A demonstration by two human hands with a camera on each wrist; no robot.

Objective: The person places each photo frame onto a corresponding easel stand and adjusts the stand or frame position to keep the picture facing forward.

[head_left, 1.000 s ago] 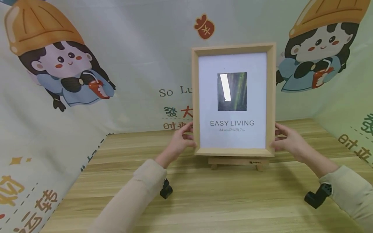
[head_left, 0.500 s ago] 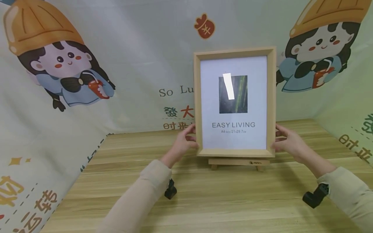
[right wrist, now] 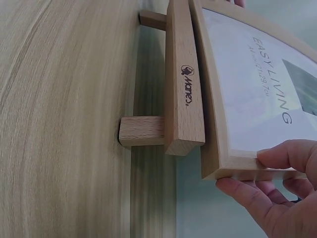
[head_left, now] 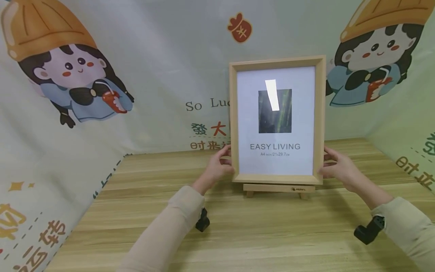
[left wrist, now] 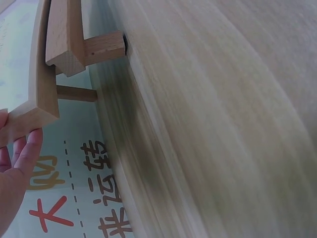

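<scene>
A light wooden picture frame (head_left: 275,139) with a white "EASY LIVING" insert stands nearly upright between both hands. My left hand (head_left: 217,166) grips its lower left side; in the left wrist view the fingers (left wrist: 30,148) lie along the frame's edge. At the lower right corner, my right hand (head_left: 341,169) pinches the frame, with the thumb (right wrist: 282,154) on the front rim and other fingers along the side. Directly below is a small wooden easel (head_left: 278,188), whose front ledge (right wrist: 183,89) meets the frame's bottom edge. The frame hides the easel's upper part.
The easel's short feet (right wrist: 142,130) rest on a wood-grain table (head_left: 258,234). Behind and at the sides hangs a printed cloth (head_left: 163,75) with cartoon figures and lettering. Each wrist carries a small black camera (head_left: 368,230).
The frame has shifted slightly right and its top has lowered, with the glare on its glass moving up and right. Both hands keep their grip; the left has followed rightward.
</scene>
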